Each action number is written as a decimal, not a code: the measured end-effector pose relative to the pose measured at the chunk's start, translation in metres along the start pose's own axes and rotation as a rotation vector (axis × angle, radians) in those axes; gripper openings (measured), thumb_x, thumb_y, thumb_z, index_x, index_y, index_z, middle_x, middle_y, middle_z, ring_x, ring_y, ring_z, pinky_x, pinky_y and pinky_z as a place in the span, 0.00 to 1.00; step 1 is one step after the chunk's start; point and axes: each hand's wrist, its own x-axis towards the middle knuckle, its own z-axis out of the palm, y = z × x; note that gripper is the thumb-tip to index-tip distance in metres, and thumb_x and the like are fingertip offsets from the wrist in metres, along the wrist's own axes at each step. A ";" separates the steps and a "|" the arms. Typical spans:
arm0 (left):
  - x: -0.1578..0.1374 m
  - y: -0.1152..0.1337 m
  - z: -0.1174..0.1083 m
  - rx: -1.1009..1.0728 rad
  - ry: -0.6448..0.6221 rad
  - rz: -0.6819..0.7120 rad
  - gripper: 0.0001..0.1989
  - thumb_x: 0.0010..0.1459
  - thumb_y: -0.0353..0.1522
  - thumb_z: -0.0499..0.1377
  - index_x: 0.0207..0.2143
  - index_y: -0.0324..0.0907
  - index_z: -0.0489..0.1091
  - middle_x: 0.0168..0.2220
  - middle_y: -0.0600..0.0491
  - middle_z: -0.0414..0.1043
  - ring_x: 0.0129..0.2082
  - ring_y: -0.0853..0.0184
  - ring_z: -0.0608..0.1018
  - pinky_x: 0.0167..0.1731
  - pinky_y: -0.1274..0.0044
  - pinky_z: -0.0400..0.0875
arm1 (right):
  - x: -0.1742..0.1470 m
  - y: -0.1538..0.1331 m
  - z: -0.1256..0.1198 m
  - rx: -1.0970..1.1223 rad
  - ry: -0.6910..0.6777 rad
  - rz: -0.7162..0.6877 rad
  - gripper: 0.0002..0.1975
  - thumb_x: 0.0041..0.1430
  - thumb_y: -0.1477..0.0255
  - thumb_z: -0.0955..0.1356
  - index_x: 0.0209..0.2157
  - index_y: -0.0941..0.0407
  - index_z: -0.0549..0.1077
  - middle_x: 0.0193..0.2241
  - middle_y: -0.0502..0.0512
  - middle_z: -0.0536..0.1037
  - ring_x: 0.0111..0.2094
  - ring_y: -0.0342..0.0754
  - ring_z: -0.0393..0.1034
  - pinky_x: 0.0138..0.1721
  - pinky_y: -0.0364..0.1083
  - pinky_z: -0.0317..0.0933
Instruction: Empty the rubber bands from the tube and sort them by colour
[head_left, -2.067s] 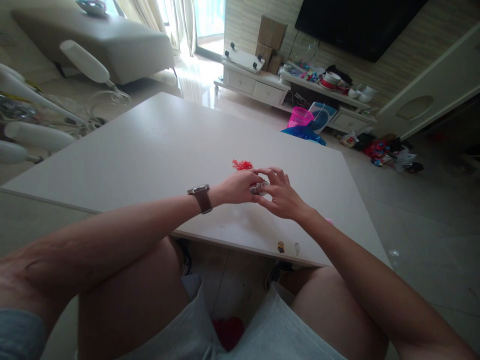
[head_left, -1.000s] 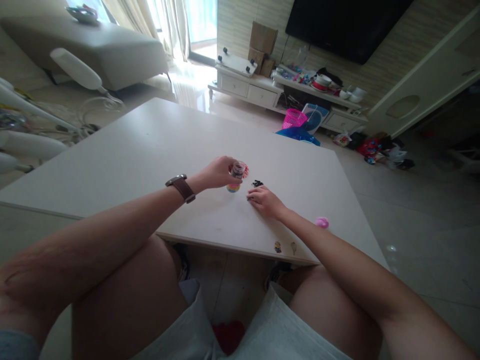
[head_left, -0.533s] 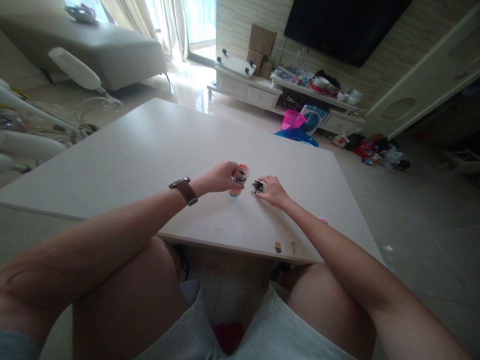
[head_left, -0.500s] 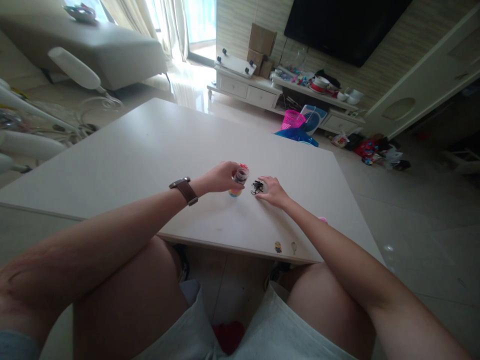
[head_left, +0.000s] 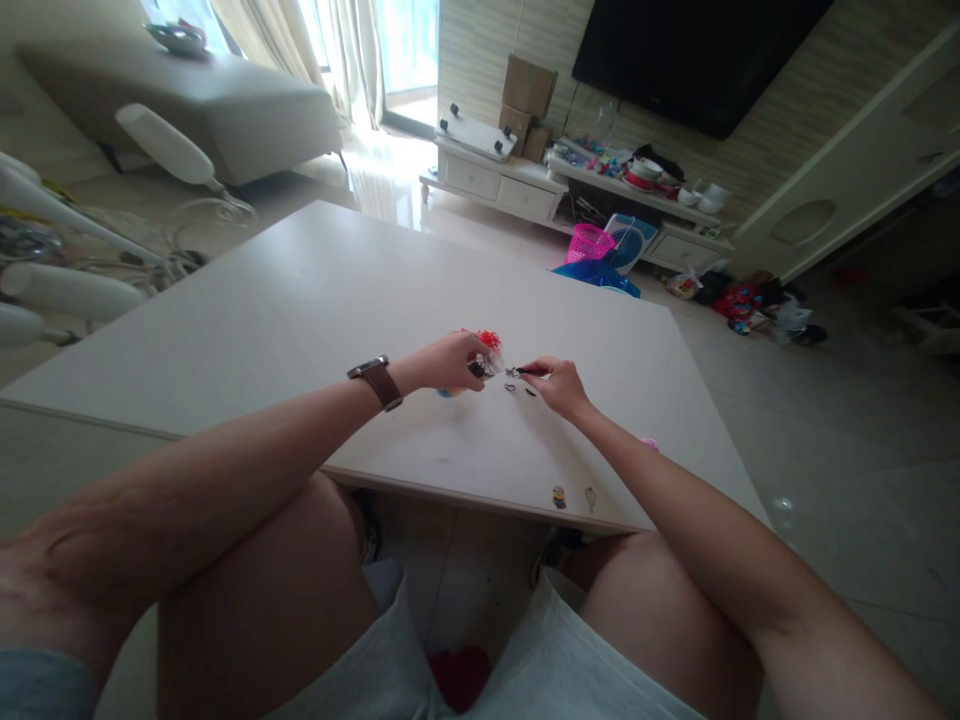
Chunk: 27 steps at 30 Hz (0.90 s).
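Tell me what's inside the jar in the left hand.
Something black shows inside the jar near its mouth; the left hand covers the middle, so the rest cannot be seen.

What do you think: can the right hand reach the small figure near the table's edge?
Probably yes: nothing seems to stand between the right hand and the small figure, though the fingers seem to pinch black pieces.

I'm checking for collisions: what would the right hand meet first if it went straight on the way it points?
Past the small black bands it pinches, the right hand would probably meet the clear jar in the left hand first, though depth is unclear.
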 end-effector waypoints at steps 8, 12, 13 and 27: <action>0.004 -0.004 0.011 0.017 -0.057 0.013 0.05 0.42 0.34 0.64 0.24 0.43 0.72 0.20 0.57 0.65 0.23 0.68 0.66 0.27 0.75 0.57 | -0.011 -0.043 -0.009 0.176 0.038 0.018 0.09 0.52 0.65 0.76 0.33 0.55 0.83 0.30 0.55 0.84 0.31 0.50 0.77 0.38 0.49 0.71; 0.003 0.001 0.016 -0.004 -0.076 -0.004 0.05 0.42 0.34 0.63 0.23 0.43 0.71 0.18 0.58 0.64 0.21 0.69 0.65 0.25 0.75 0.55 | -0.017 -0.061 -0.006 0.090 0.005 -0.069 0.05 0.54 0.68 0.75 0.33 0.54 0.82 0.30 0.53 0.84 0.33 0.49 0.77 0.40 0.49 0.70; 0.003 0.001 0.017 -0.010 -0.082 -0.003 0.05 0.42 0.34 0.63 0.23 0.43 0.72 0.18 0.58 0.65 0.21 0.69 0.66 0.25 0.75 0.56 | -0.018 -0.063 -0.006 0.082 0.001 -0.081 0.04 0.55 0.68 0.75 0.32 0.53 0.82 0.30 0.53 0.83 0.33 0.49 0.77 0.39 0.49 0.70; 0.003 0.003 0.019 -0.033 -0.088 0.022 0.08 0.44 0.37 0.65 0.26 0.43 0.73 0.22 0.57 0.67 0.24 0.68 0.67 0.27 0.76 0.57 | -0.016 -0.066 -0.008 0.112 -0.060 -0.201 0.05 0.58 0.68 0.73 0.32 0.53 0.83 0.32 0.54 0.82 0.33 0.48 0.76 0.36 0.48 0.69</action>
